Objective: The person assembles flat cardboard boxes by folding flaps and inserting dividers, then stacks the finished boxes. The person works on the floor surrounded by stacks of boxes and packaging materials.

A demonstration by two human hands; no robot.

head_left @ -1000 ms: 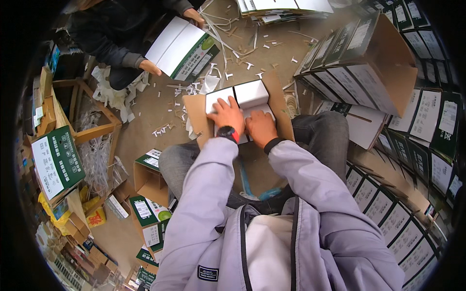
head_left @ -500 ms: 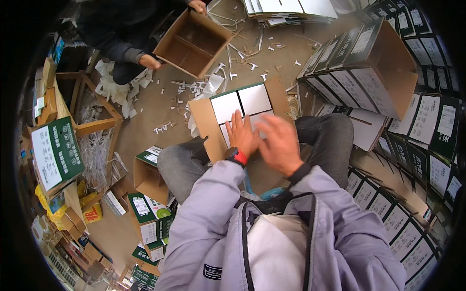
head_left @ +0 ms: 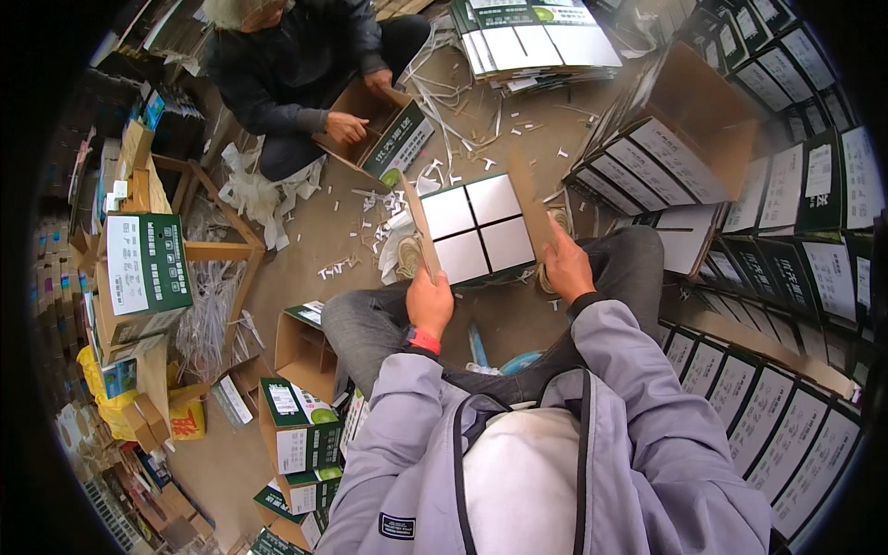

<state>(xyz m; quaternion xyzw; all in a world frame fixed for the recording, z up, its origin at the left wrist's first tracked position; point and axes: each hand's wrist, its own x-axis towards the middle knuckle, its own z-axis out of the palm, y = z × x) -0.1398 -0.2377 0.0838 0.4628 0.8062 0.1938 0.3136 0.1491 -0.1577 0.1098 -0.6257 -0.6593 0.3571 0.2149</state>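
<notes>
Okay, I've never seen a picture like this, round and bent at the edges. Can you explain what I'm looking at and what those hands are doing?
It comes from a wide-angle camera worn on a person's head, looking down, which is why straight edges bend. The left hand and right hand each grip a side flap of an open cardboard box holding four white packs, over the person's knees. Paper scraps litter the floor. More boxes stand stacked at the right. Across the floor, another person's hand works on a separate carton.

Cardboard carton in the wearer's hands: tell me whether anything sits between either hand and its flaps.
Nothing visible does. The left hand already grips the left flap of the cardboard carton, the right hand grips the right flap, and four white boxes lie packed inside.
</notes>
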